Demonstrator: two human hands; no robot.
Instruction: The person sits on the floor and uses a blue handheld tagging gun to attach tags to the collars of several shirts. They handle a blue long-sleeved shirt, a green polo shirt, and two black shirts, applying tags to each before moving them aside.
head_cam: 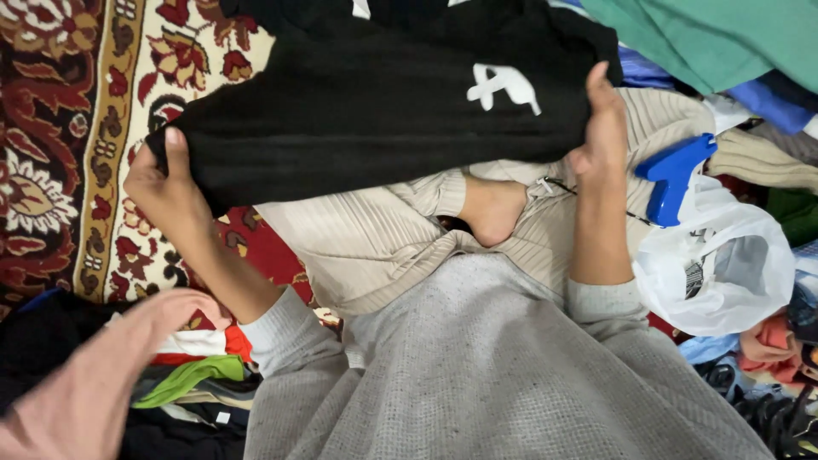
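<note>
Red, cream and gold patterned carpet (60,153) covers the floor at the far left of the view. A pink garment (77,383) lies at the lower left, just beside a stack of folded clothes (192,379) in white, red, green and dark layers.

The left hand (166,192) is closed on the left edge of a black garment (366,111), thumb on top of the fabric and the fingers curled under it. The black garment is stretched between the two hands, held above the person's lap and crossed legs in ribbed beige trousers (375,243); a bare foot (494,209) shows just below its lower edge. A white printed mark (504,87) sits on the garment's right half.

The right hand (601,123) grips the right edge of the same garment, thumb pressed against the front, fingers hidden behind the cloth. Both forearms emerge from grey sleeves (477,366).

Right of the right hand, a blue plastic tagging gun (673,175) rests near a white plastic bag (716,268). A green cloth (716,34) and a heap of mixed clothes (767,111) occupy the upper right.
</note>
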